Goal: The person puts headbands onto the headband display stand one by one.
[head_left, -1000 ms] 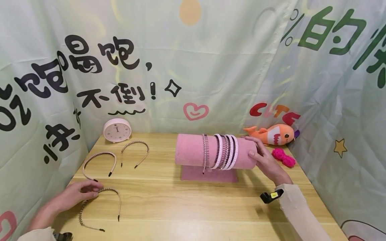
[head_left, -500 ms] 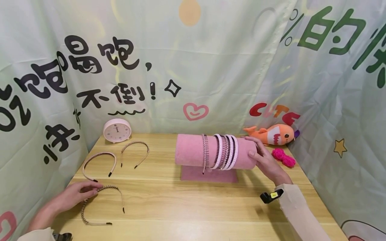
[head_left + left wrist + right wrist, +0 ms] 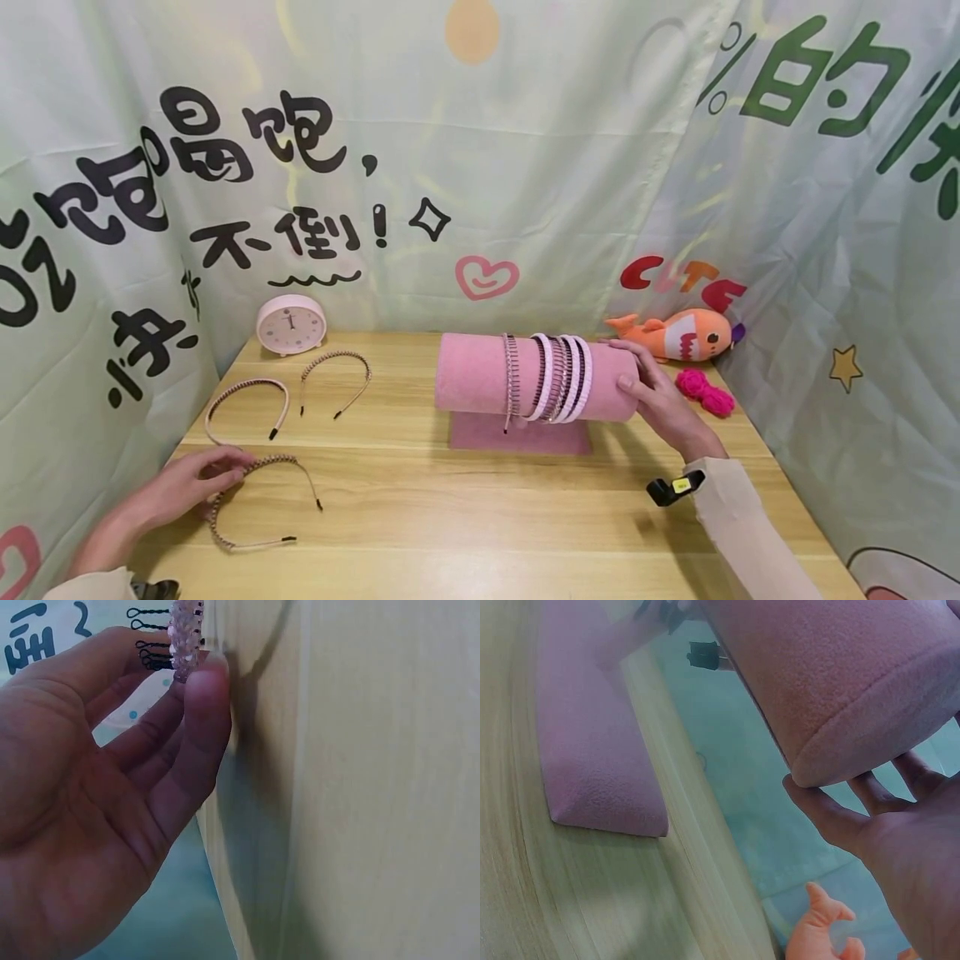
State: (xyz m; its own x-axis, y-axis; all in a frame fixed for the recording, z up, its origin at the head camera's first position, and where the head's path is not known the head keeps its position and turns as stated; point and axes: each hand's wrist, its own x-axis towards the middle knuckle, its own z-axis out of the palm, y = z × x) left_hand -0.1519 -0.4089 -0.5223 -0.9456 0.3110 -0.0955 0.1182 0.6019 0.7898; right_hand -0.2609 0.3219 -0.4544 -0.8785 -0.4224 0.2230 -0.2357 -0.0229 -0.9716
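Note:
In the head view my left hand pinches a thin headband at the near left of the table, its two dark-tipped ends pointing right. The left wrist view shows thumb and fingertips on its pinkish beads, with black wire loops sticking out. My right hand grips the right end of a pink plush headband stand, thumb in front and fingers behind. Several white, black and beaded headbands circle its roll. From the right wrist, the roll's end lies against the fingers, above the stand's base.
Two more headbands, a pale one and a beaded one, lie at the left. A pink clock stands behind them. At the back right are an orange plush toy and a bright pink bow. Printed cloth walls the table.
The headband in my left hand has turned, its free ends swinging to the right and away from me. My right hand and the stand have stayed in place.

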